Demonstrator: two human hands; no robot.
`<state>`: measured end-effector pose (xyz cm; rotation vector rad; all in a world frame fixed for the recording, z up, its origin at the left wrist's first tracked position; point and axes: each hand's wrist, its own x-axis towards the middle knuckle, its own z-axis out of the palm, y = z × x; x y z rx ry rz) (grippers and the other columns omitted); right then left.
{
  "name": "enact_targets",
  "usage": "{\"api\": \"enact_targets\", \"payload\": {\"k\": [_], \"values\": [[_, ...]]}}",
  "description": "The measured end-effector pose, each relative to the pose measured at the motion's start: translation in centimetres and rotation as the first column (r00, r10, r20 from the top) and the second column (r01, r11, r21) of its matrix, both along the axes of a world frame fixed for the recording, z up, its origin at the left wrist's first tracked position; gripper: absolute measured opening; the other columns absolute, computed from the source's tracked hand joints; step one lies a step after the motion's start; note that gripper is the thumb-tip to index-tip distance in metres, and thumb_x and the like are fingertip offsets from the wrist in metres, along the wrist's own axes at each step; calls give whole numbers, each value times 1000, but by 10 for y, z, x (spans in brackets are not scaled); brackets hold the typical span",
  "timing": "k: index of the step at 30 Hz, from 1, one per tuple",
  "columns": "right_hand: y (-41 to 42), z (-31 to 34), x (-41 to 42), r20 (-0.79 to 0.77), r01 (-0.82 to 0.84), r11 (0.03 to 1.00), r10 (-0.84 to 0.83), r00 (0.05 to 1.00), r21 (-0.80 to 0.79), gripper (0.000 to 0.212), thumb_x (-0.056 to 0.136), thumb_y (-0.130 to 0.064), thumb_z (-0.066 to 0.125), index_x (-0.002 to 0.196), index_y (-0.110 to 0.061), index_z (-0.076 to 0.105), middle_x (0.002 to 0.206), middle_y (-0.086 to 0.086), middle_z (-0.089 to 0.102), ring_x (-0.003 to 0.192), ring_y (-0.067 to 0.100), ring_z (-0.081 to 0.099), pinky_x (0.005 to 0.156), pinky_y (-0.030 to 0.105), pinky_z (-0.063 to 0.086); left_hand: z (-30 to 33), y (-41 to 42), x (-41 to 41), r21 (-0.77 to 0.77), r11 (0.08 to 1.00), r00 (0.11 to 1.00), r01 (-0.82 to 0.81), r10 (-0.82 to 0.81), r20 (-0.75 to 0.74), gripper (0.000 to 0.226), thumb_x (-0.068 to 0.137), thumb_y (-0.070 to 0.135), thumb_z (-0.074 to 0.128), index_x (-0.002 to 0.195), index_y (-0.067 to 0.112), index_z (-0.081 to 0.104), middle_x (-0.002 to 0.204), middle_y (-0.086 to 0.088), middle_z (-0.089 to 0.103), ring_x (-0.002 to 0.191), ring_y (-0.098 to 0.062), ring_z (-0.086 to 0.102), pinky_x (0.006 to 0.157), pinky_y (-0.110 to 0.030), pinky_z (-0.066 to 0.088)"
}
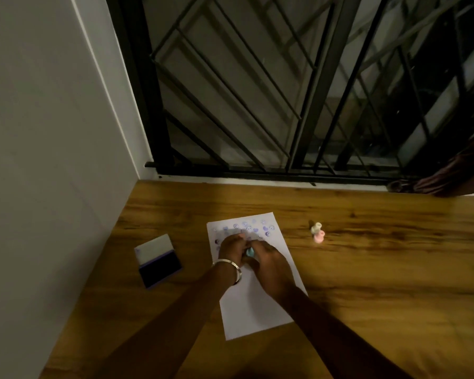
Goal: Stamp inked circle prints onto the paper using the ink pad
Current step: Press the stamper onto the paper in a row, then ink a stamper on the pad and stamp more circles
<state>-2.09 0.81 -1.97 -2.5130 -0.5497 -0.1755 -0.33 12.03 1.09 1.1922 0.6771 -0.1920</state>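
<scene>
A white sheet of paper lies on the wooden table, with several purple circle and heart prints along its far edge. Both hands meet over the upper part of the sheet. A small light-blue stamp sits between them, mostly hidden by the fingers. My left hand, with a silver bangle on its wrist, and my right hand both close around it. The ink pad lies open to the left of the paper, its dark pad facing up and its pale lid folded back.
Two more small stamps, one cream and one pink, sit to the right of the paper. A white wall runs along the table's left side. A black metal window grille stands behind the far edge, with a dark curtain at far right.
</scene>
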Motion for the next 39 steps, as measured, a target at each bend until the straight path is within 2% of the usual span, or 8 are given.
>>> {"api": "enact_targets", "payload": {"k": [4,7,12,15,20,26,32,39], "values": [[-18,5,4,-13,28,999,-28,1000,-15,25,90,-23,58,114,-17,56,110,5,68,99,21,63,82,31,52,-9,-15,7,58,995,997,79,-79,0,12,88,15,56,87,15,68,100,-17,70,94,-34,67,82,-42,56],[-43,8,14,-89,163,987,-162,983,1,25,91,-25,56,116,-19,53,106,6,65,93,20,61,79,34,53,-6,-19,2,196,970,988,144,-151,18,18,83,11,59,70,20,65,75,-8,65,69,-23,59,58,-27,45],[-95,4,27,-210,419,906,-423,882,-64,34,90,-23,57,124,-19,50,125,11,55,104,28,58,87,43,53,-5,-14,0,209,960,978,185,-201,57,11,89,16,60,81,23,61,85,-6,66,69,-16,60,58,-25,43],[-116,0,30,-208,527,840,-542,814,-128,46,89,-18,59,131,-15,42,121,16,59,106,32,59,88,46,53,-7,-11,0,238,956,979,171,-193,72,13,90,16,59,80,24,60,87,-6,65,70,-15,59,60,-25,44],[-125,3,35,-215,579,815,-572,792,-34,45,86,-19,64,124,-9,43,116,20,61,105,36,58,86,45,52,-12,-14,-1,298,935,973,189,-220,73,4,91,19,57,92,18,61,92,-10,65,69,-13,58,60,-25,42],[-127,3,41,-259,597,797,-559,787,92,42,85,-26,64,120,-11,45,115,18,59,104,35,56,84,42,48,-13,-21,0,319,928,972,194,-225,66,6,92,20,57,88,19,62,91,-9,66,67,-13,59,59,-24,43],[-134,3,54,-86,563,826,-560,824,16,40,88,-40,53,114,-10,48,109,18,59,94,37,57,76,44,50,-10,-25,0,295,941,980,165,-190,60,13,91,21,58,78,22,62,82,-5,66,65,-15,59,58,-24,41],[-128,10,74,-168,567,806,-590,789,-169,34,89,-27,57,118,-12,50,118,17,59,109,36,53,91,45,46,-7,-22,3,267,953,984,144,-166,64,12,91,19,58,80,20,62,77,-1,65,64,-14,58,57,-23,41]]}}
